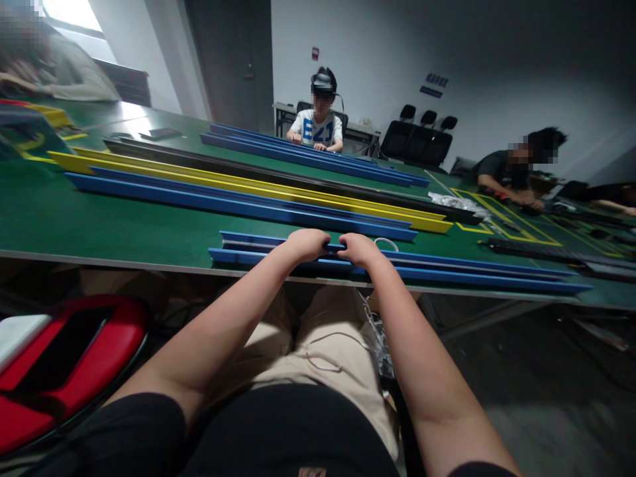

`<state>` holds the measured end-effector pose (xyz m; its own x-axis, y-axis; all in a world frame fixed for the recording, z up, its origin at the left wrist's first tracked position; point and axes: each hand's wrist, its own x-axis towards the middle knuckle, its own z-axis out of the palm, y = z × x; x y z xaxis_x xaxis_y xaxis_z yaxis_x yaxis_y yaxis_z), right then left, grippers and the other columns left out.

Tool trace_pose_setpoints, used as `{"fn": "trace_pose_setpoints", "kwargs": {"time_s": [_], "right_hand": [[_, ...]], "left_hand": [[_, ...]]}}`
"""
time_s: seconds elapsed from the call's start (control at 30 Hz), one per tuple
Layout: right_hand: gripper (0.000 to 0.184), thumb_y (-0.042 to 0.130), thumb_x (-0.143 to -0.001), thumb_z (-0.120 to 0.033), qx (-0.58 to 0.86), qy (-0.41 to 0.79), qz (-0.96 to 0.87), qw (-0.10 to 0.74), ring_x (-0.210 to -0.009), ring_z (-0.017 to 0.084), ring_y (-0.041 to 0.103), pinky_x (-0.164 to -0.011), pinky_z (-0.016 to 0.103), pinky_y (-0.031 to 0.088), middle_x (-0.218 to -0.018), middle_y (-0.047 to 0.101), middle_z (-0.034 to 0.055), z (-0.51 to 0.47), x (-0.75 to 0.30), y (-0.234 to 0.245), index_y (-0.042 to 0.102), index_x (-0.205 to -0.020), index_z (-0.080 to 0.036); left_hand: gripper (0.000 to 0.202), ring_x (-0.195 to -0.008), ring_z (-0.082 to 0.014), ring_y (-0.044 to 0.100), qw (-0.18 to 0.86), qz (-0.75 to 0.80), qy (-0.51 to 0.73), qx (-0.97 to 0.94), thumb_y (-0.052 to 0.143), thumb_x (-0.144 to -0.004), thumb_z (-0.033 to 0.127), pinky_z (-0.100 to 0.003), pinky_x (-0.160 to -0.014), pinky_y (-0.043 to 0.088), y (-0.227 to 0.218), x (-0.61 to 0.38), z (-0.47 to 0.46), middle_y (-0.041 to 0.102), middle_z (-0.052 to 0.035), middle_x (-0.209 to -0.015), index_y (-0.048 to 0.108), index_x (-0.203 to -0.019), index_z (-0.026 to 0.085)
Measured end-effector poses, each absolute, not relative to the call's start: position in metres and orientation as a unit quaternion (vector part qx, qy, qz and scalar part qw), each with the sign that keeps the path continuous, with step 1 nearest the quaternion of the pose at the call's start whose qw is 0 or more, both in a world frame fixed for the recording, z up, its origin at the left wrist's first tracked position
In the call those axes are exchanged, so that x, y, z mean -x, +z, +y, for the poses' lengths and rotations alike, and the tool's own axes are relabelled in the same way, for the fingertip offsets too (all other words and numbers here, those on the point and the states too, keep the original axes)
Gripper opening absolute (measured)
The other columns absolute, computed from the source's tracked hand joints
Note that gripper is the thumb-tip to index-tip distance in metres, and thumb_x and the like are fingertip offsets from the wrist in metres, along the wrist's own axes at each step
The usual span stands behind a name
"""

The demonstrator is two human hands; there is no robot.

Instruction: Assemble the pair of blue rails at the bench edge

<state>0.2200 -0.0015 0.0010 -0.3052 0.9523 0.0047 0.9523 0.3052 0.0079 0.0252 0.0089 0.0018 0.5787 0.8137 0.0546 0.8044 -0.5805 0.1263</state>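
Observation:
A long blue channel-shaped profile (477,273) lies along the near edge of the table, with a pale strip running along its inside. My left hand (309,244) is closed, knuckles up, over the channel's left-hand part. Close beside it, a small gap away, my right hand (360,248) is also closed over the same channel. The fingertips of both point down into the groove, and whatever they pinch there is hidden. Just behind my right hand stands a thin white loop (386,244).
Beyond lie another blue profile (238,204), a yellow profile (278,189), a black profile (199,159) and more blue profiles (308,158). Crumpled clear plastic (454,202) is at right. Co-workers sit around the green table (34,205). A red stool (119,324) stands at my left.

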Motion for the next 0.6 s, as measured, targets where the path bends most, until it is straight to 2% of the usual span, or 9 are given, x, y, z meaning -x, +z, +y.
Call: {"fn": "trace_pose_setpoints", "kwargs": {"time_s": [0.17, 0.4, 0.6], "right_hand": [[0.021, 0.065, -0.086, -0.041, -0.578, 0.033, 0.815, -0.014, -0.091, 0.019, 0.062, -0.071, 0.026, 0.04, -0.104, 0.07, 0.0049, -0.009, -0.22, 0.002, 0.067, -0.099, -0.025], [0.022, 0.064, -0.088, -0.041, -0.583, 0.07, 0.809, 0.034, -0.088, 0.022, 0.065, -0.072, 0.029, 0.044, -0.104, 0.07, 0.0084, -0.018, -0.233, 0.01, 0.069, -0.101, -0.024], [0.02, 0.064, -0.087, -0.04, -0.597, 0.077, 0.797, 0.051, -0.089, 0.022, 0.066, -0.072, 0.029, 0.043, -0.106, 0.072, 0.0075, -0.022, -0.264, 0.015, 0.07, -0.101, -0.026]], "left_hand": [[0.023, -0.093, -0.023, 0.07, 0.021, 0.453, 0.083, -0.888, 0.058, -0.087, 0.04, -0.027, -0.074, 0.049, 0.003, -0.023, 0.0, 0.075, -0.0076, -0.099, 0.071, -0.098, 0.025], [0.025, -0.097, -0.0244, 0.07, -0.002, 0.449, 0.106, -0.887, 0.056, -0.088, 0.041, -0.03, -0.079, 0.05, -0.001, -0.022, -0.003, 0.074, -0.0081, -0.106, 0.07, -0.102, 0.024], [0.027, -0.098, -0.025, 0.07, -0.006, 0.444, 0.114, -0.889, 0.055, -0.089, 0.042, -0.031, -0.08, 0.051, -0.001, -0.023, -0.005, 0.073, -0.0087, -0.106, 0.07, -0.102, 0.024]]}}
